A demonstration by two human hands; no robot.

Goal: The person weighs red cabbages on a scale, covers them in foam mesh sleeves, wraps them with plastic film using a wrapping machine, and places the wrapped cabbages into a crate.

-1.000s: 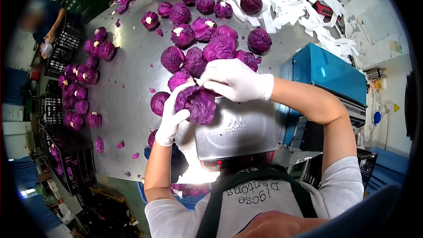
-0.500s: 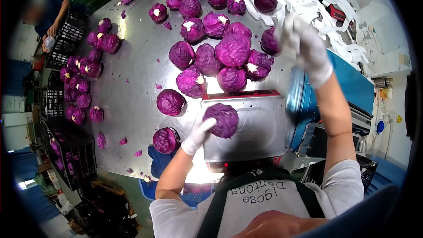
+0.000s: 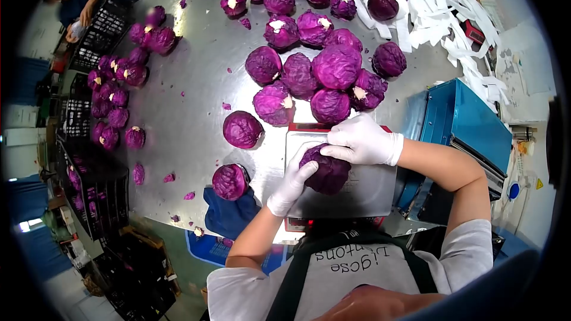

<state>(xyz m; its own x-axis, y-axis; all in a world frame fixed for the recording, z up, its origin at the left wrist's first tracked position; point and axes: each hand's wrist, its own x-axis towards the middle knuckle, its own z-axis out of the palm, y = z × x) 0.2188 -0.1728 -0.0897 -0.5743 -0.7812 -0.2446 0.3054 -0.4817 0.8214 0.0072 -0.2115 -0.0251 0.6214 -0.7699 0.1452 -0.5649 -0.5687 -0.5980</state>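
Above the scale (image 3: 373, 193), a gloved left hand (image 3: 291, 181) curls round a red cabbage (image 3: 329, 175), thumb on top; the right hand (image 3: 360, 141) closes on its far edge. Likely dense, firm and slightly slippery, it seems best cupped from both sides.

bright glare streaks the steel table (image 3: 190, 101); fisheye distortion bends edges into black corners.
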